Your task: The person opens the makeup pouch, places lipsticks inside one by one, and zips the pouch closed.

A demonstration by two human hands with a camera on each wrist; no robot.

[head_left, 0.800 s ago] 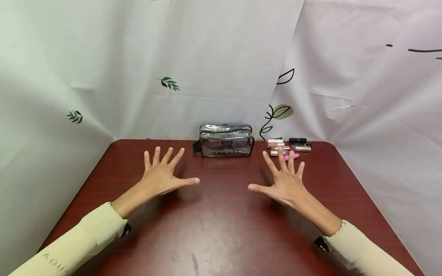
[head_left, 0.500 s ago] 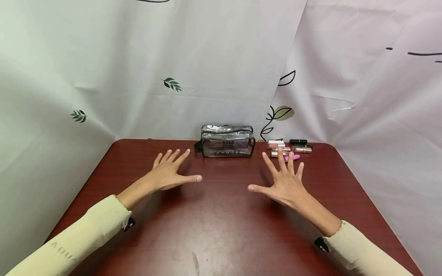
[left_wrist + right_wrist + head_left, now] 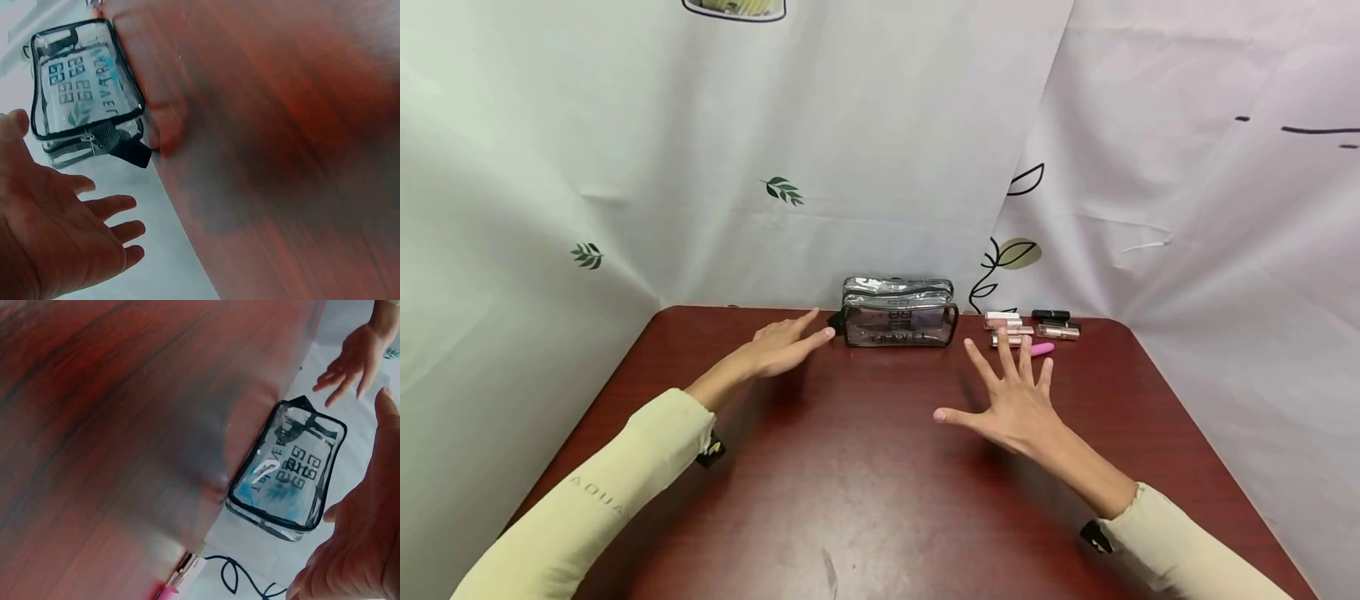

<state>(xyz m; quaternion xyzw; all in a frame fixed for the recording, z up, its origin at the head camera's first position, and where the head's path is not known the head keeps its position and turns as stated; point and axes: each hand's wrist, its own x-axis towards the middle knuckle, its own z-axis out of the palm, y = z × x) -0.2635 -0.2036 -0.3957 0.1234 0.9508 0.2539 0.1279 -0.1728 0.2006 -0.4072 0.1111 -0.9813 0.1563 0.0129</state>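
A clear travel pouch (image 3: pixel 898 325) with black piping and printed lettering stands at the table's back edge. My left hand (image 3: pixel 778 346) is just left of it, fingers extended, fingertips near the pouch's black side strap (image 3: pixel 128 150); it holds nothing. Over the right half of the table my right hand (image 3: pixel 1018 408) is spread wide, palm down, also holding nothing. Beyond its fingertips lies a group of small cosmetic tubes (image 3: pixel 1002 320), among them a bright pink one (image 3: pixel 1042 349) and a black one (image 3: pixel 1050 315).
The dark red wooden table (image 3: pixel 850 467) has a glossy top. White cloth (image 3: pixel 880 150) with leaf prints hangs behind it and along both sides, close to the table's edges.
My left hand has moved forward and right toward the pouch, turning from palm down to more edge-on. My right hand stays nearly in place. The head view has tilted slightly.
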